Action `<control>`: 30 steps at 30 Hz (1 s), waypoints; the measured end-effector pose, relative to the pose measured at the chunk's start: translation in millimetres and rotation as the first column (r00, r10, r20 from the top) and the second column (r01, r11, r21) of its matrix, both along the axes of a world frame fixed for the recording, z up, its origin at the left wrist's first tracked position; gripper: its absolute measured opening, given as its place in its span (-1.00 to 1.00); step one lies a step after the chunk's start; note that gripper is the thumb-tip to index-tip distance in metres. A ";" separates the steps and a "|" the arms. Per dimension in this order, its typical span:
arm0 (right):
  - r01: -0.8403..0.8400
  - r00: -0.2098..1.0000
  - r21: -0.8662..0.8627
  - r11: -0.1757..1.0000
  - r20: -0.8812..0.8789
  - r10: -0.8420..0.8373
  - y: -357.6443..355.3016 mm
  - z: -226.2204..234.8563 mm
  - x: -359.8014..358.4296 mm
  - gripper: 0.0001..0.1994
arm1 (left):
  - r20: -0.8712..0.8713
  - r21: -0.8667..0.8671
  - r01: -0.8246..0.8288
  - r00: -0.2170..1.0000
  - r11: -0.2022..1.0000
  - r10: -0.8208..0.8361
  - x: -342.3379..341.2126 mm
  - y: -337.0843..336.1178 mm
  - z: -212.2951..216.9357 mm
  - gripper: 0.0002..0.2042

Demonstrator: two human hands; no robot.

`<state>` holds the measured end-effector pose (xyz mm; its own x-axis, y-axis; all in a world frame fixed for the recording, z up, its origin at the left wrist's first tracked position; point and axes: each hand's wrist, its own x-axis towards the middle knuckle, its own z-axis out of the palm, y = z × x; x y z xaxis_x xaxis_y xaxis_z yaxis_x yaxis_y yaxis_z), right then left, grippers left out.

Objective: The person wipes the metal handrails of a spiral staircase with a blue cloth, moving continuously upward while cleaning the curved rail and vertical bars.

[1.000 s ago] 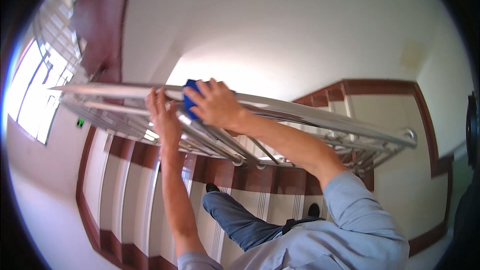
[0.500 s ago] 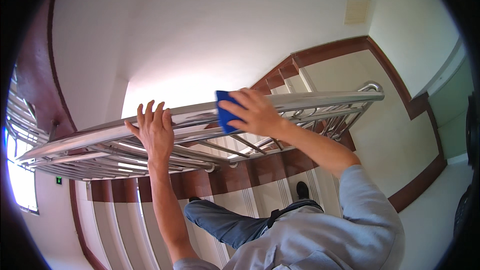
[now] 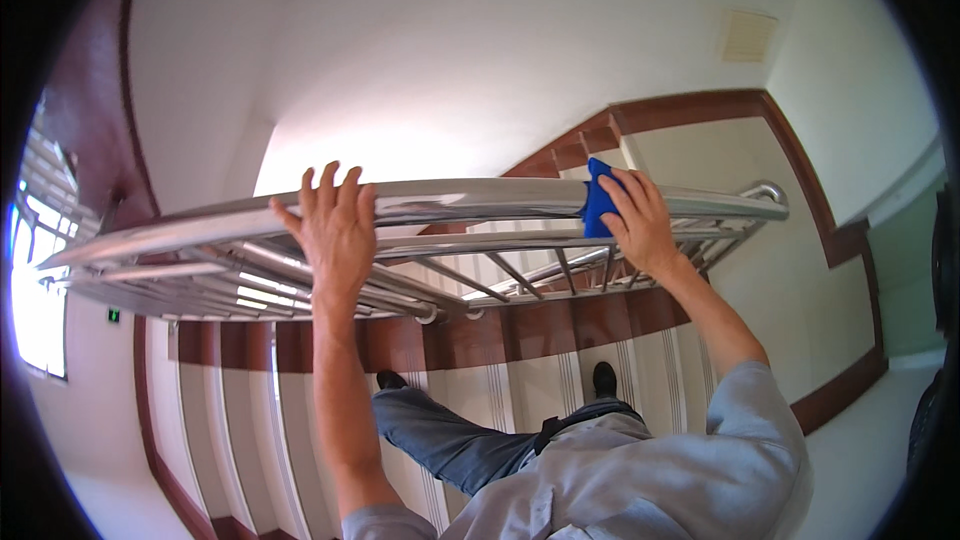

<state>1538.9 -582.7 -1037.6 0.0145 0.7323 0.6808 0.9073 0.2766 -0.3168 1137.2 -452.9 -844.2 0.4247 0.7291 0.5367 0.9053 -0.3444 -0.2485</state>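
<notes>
A shiny metal handrail (image 3: 470, 197) runs across the view above a railing of thin metal bars. My left hand (image 3: 336, 225) rests over the rail with its fingers spread, holding nothing else. Further right along the same rail, my right hand (image 3: 640, 218) presses a folded blue cloth (image 3: 597, 202) against the metal. The cloth wraps over the top and near side of the rail. The thumb and fingers of the right hand curve around it, and part of the cloth is hidden under them.
Pale stair treads (image 3: 540, 385) with dark red edging lie below, and my feet in black shoes (image 3: 604, 380) stand on them. Beyond the railing, another flight leads to a landing (image 3: 700, 150). A bright window (image 3: 40, 290) is at the far left.
My right hand has slid the blue cloth to the right along the rail, away from my left hand. The left hand stays on the rail; the whole view has shifted slightly.
</notes>
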 end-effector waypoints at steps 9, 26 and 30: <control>-0.355 0.935 0.387 0.851 0.167 0.314 52.3 67.3 -148.4 -0.56 | 0.085 -0.004 -0.202 0.976 0.979 0.202 -61.5 -11.5 36.4 -0.47; -0.458 0.855 0.166 0.873 -0.188 0.484 150.8 36.7 -352.8 -0.43 | 0.480 0.117 0.170 0.853 0.979 -0.205 -96.6 -36.1 -72.7 -0.46; -0.442 0.876 0.148 0.885 -0.142 0.461 139.8 19.1 -320.9 -0.37 | 0.345 0.051 0.149 0.925 0.988 -0.157 -96.0 -29.7 -87.2 -0.55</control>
